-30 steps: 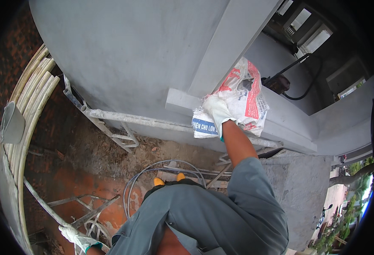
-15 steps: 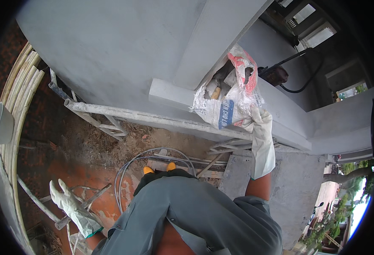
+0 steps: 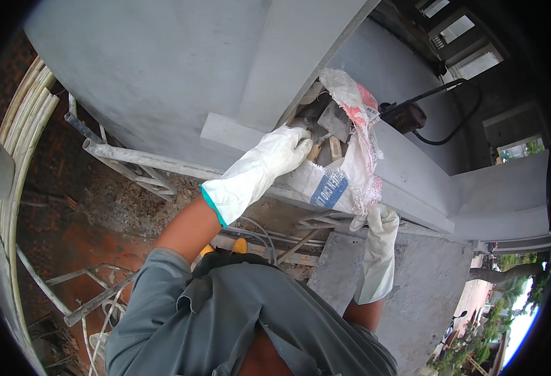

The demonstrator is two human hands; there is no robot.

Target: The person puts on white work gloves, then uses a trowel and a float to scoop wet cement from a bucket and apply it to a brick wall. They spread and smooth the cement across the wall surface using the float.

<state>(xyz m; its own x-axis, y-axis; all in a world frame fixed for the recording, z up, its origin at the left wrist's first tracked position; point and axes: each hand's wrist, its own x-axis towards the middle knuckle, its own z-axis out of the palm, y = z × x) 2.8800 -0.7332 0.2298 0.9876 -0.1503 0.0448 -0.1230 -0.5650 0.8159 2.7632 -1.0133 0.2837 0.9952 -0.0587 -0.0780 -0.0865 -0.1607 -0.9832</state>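
Note:
A white woven plastic sack (image 3: 360, 166) with red and blue printing sits on a grey ledge, its mouth gaping. Inside it lie tools with wooden handles (image 3: 335, 148) and a flat grey plate-like piece (image 3: 335, 120); their exact kinds are partly hidden. My left hand (image 3: 281, 151), in a white glove with a green cuff, is closed at the sack's near left rim, fingers curled over the edge. At the sack's lower right corner my right hand (image 3: 380, 229), gloved in white too, is closed around a bunched fold of the material.
Metal scaffold tubes (image 3: 144, 163) run below the ledge (image 3: 413, 188). Long pale poles (image 3: 28, 138) curve along the left side. Grey hoses (image 3: 259, 232) lie on the ground near my yellow-tipped shoes. A dark machine with a black hose (image 3: 407, 117) stands beyond the wall.
My left hand has come up from the lower left to the sack's rim. My right hand has shifted slightly lower, and the sack's mouth has opened wider, showing more tools.

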